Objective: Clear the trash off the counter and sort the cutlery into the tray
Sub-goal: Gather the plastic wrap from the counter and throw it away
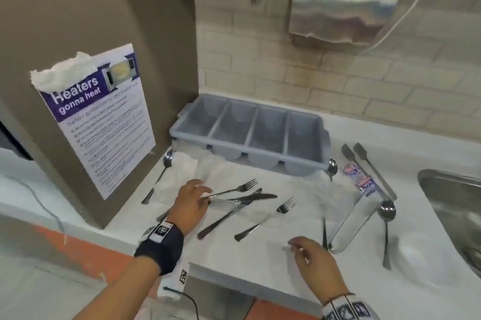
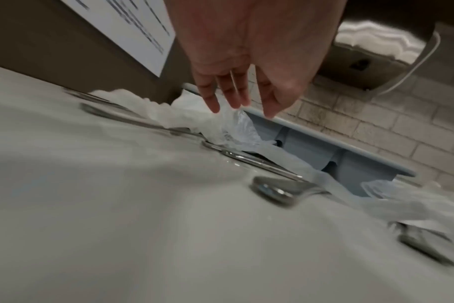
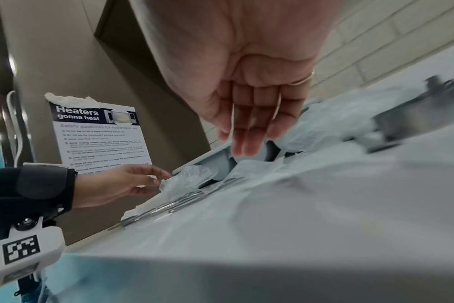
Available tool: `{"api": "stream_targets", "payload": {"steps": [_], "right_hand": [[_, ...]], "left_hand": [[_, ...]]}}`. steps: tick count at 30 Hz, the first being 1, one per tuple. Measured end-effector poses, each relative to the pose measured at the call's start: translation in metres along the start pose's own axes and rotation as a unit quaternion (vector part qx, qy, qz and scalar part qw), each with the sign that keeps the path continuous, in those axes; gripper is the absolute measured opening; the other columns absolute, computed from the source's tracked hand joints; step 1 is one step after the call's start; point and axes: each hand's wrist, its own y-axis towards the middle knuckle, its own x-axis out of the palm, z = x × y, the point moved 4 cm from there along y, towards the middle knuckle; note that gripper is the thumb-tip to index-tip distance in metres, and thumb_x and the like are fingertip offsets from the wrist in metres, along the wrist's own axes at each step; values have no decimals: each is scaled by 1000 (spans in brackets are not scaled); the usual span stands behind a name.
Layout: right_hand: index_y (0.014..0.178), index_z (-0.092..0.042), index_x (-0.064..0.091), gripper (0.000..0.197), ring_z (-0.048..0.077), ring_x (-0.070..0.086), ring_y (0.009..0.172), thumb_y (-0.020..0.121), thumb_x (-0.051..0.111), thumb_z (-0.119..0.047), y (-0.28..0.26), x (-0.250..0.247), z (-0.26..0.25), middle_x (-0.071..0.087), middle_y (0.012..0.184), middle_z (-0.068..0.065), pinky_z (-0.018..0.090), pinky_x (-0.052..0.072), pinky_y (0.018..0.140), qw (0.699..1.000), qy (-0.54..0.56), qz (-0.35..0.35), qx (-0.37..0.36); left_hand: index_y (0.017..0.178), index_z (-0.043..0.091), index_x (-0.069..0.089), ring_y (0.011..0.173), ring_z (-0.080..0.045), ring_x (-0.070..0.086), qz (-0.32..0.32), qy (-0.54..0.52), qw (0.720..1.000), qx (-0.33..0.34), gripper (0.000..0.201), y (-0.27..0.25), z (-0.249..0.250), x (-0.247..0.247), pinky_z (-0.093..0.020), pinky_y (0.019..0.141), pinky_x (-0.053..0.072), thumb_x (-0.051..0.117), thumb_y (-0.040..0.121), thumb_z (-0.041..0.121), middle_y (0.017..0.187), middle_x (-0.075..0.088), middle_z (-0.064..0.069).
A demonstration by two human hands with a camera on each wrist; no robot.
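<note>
An empty grey four-compartment tray (image 1: 247, 132) stands at the back of the white counter. In front of it, forks (image 1: 235, 188) and knives (image 1: 256, 197) lie scattered over clear plastic film (image 2: 237, 125). A crumpled white napkin (image 1: 187, 163) and a spoon (image 1: 166, 161) lie to the left. My left hand (image 1: 205, 194) reaches over the fork handles, and its straight fingertips (image 2: 215, 106) touch the raised film. My right hand (image 1: 296, 247) hovers open above the counter's front edge and holds nothing.
On the right lie a printed plastic wrapper (image 1: 360, 176), two knives (image 1: 364, 163), two spoons (image 1: 386, 213) and a clear plastic sleeve (image 1: 348, 226). A steel sink (image 1: 447, 189) is at the far right. A poster (image 1: 104, 122) hangs on the left panel.
</note>
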Motion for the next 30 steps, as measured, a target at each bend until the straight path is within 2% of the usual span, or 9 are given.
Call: {"api": "stream_targets", "payload": {"steps": [5, 8, 10, 12, 16, 20, 25, 28, 30], "right_hand": [[120, -26, 55, 37, 2, 55, 72, 84, 62, -21, 56, 25, -36, 48, 125, -11, -1, 36, 68, 999, -12, -34, -14], [136, -27, 43, 59, 16, 58, 104, 81, 65, -26, 78, 41, -42, 39, 141, -6, 19, 46, 93, 997, -32, -77, 0], [140, -30, 37, 66, 17, 50, 119, 81, 65, -29, 90, 48, -45, 41, 141, -7, 27, 41, 102, 993, -56, -107, 14], [137, -31, 42, 60, 19, 51, 113, 81, 64, -30, 97, 55, -42, 50, 131, -6, 28, 41, 99, 988, -83, -124, 37], [94, -27, 72, 18, 8, 49, 87, 80, 66, -18, 105, 62, -39, 53, 91, -8, 22, 42, 86, 992, -75, -101, 24], [64, -38, 64, 35, -10, 51, 67, 78, 67, -6, 105, 52, -38, 53, 71, -20, 7, 37, 70, 997, 9, -45, 64], [72, -27, 68, 25, 0, 55, 83, 76, 71, -3, 95, -15, -31, 59, 80, -21, -3, 35, 79, 985, 63, 146, 63], [71, -24, 68, 22, 17, 53, 104, 75, 72, -2, 108, -56, -3, 60, 102, -4, 17, 40, 97, 968, 47, 225, 105], [65, -26, 66, 23, 26, 44, 125, 76, 72, -7, 125, -63, 16, 55, 129, 9, 25, 20, 113, 970, -27, 184, 158]], "left_hand": [[126, 19, 49, 139, -30, 22, -23, 26, 999, -16, 46, 46, -9, -3, -36, 116, 24, 57, 82, 7, 153, 18, -11], [136, 21, 38, 141, -32, 17, -49, 45, 997, -32, 61, 70, -19, -2, -37, 116, 24, 56, 81, 5, 158, 3, -9], [142, 23, 27, 138, -35, 22, -78, 63, 994, -37, 72, 81, -23, 1, -40, 115, 28, 58, 80, 5, 158, -6, -8], [145, 26, 16, 133, -37, 29, -126, 80, 988, -42, 83, 87, -28, 8, -43, 112, 33, 62, 79, 10, 158, -10, -7], [145, 29, 15, 126, -35, 40, -185, 150, 971, -39, 78, 94, -37, 18, -45, 105, 38, 61, 82, 23, 156, 21, -6], [134, 24, 44, 121, -29, 48, -162, 51, 985, -24, 58, 99, -41, 17, -36, 106, 41, 52, 82, 0, 136, 49, -9], [122, 15, 57, 106, -21, 57, -157, -20, 987, -21, 47, 99, -43, 9, -15, 90, 41, 53, 81, -9, 129, 55, -13], [108, 23, 62, 98, -17, 56, -132, -77, 988, -15, 44, 94, -35, -5, 3, 75, 42, 54, 81, -10, 119, 59, -8], [94, 42, 57, 100, -14, 57, -104, -105, 989, -1, 53, 88, -20, -22, 4, 78, 39, 54, 82, -10, 107, 59, 3]]}}
